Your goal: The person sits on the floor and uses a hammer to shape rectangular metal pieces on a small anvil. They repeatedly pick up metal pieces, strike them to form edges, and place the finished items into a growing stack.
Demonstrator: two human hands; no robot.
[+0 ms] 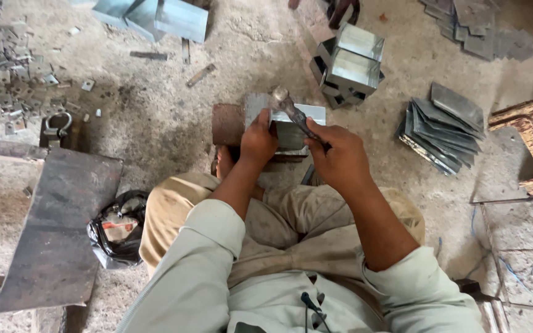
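Squatting on the floor (174, 117), knees either side of a rusty block (228, 123). Bent sheet-metal piece (291, 126) lying across the block's right edge, probably so something solid backs it. Left hand (258, 140) pressing down on the piece, fingers curled together over its near edge, likely to stop it shifting. Right hand (340, 154) wrapped tight round the hammer (291, 110) handle, head just above the piece. Black bag (118, 231) by the left knee, open, paper scraps inside, can't tell more. Folded boxes (350, 65) stacked further out.
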